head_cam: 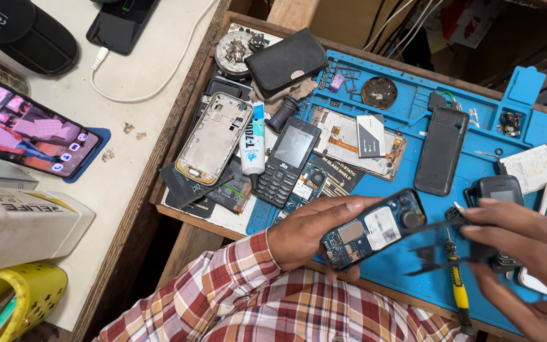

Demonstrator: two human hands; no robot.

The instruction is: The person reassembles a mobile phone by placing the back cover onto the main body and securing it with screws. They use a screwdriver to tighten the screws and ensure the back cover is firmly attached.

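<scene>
My left hand [311, 231] grips an opened keypad phone [375, 229] with its blue circuit board facing up, held over the blue work mat [406, 107]. My right hand [530, 253] holds a thin black plastic frame [441, 244] by its right end, the frame reaching towards the phone. A yellow-handled screwdriver [458, 288] lies on the mat just under my right hand.
On the mat lie a black keypad phone [288, 161], a black back cover [440, 151], a stripped silver phone frame [213, 138], a white glue tube [252, 145], a black pouch [286, 61] and several loose parts. A lit smartphone [26, 133] and a white box [23, 225] sit on the left counter.
</scene>
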